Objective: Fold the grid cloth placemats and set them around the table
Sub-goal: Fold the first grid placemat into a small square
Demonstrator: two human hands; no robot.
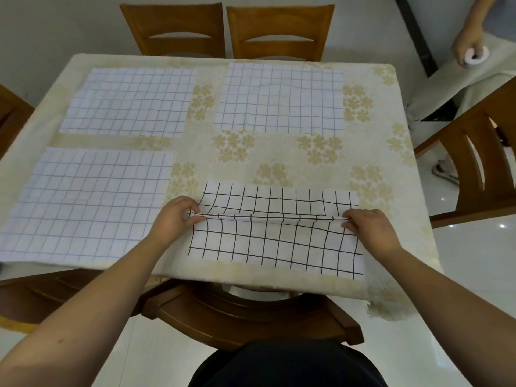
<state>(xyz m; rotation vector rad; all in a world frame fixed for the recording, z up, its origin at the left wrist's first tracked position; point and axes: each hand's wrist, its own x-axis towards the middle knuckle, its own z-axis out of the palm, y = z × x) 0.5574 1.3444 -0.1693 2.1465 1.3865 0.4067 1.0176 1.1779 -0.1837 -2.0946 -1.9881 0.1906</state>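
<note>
A white placemat with a bold black grid (275,241) lies at the near right of the table. Its edge is pinched up in a straight line across the middle. My left hand (174,217) grips the left end of that edge, and my right hand (370,229) grips the right end. Three other grid placemats lie flat with a fainter grid showing: one at the near left (89,202), one at the far left (131,100), one at the far right (282,97).
The table wears a cream tablecloth with tan flowers (279,155). Wooden chairs stand at the far side (173,29) (279,30), at the right (480,163) and right under me (251,314). Another person (474,48) stands at the far right holding something white.
</note>
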